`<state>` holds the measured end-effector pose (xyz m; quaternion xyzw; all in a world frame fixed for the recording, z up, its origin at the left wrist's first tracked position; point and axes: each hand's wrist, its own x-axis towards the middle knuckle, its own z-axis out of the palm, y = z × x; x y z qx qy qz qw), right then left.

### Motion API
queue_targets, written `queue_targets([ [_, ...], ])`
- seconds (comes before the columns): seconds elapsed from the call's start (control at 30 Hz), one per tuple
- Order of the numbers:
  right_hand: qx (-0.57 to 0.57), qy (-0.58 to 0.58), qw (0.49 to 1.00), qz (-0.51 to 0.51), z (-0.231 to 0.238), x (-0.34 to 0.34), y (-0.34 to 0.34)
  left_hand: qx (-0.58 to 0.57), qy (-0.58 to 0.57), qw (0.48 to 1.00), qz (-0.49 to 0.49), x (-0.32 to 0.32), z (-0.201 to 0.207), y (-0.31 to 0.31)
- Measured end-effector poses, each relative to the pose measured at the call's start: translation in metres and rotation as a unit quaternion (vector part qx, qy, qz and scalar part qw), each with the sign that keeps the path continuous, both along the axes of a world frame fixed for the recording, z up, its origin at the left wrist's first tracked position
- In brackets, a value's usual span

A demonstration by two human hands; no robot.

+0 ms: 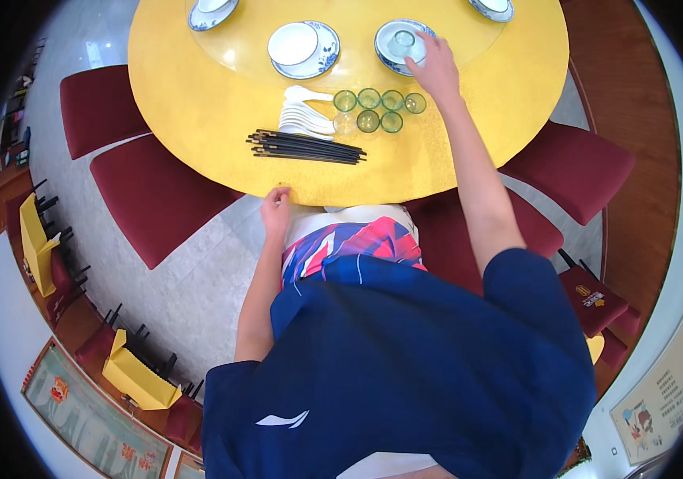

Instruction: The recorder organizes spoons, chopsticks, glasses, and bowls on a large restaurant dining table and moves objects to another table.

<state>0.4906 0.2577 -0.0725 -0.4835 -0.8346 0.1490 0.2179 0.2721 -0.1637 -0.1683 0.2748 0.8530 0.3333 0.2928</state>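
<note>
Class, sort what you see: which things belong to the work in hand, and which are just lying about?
Likely part of the work:
- glass beside the right hand
- bowl and plate beneath it
- grouped glasses
- white spoons
- dark chopsticks

Just about:
- maroon chairs
- yellow-covered tables behind
- wall panel

Ltg: bright, fairly even, indoor. Glare: pale spot, glass turntable (234, 49); reflection, floor (186, 307). Lens: fisheye, edges bent, corners blk. Focus: ctr OK, rim soft.
</note>
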Motion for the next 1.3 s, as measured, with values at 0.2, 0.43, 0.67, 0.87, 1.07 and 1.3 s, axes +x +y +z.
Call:
queue_targets([
  [0.2,-0.075,-0.217,0.967,0.110,0.000,-0.069,0.045,0.043,-0.012,0.999,0.020,-0.007,0.001,-0.001],
  [0.43,-0.423,0.363,0.825,-0.096,0.024,-0.035,0.018,0.061,-0.017,0.996,0.063,-0.015,-0.011,-0.017],
  [0.67,-0.513,0.679,0.513,-0.111,-0.016,0.064,-0.064,0.041,-0.038,0.997,0.049,-0.014,-0.012,-0.006],
  [0.87,-0.362,0.408,0.827,-0.136,-0.061,0.100,-0.124,0.043,-0.055,0.998,0.010,-0.010,-0.014,0.008],
  [1.07,-0.220,0.095,0.960,-0.145,-0.078,0.093,-0.145,0.043,-0.063,0.997,0.003,-0.007,-0.007,0.014],
  [1.3,-0.194,0.058,0.973,-0.113,-0.090,0.074,-0.140,0.025,-0.041,0.999,-0.007,-0.004,-0.006,0.008],
])
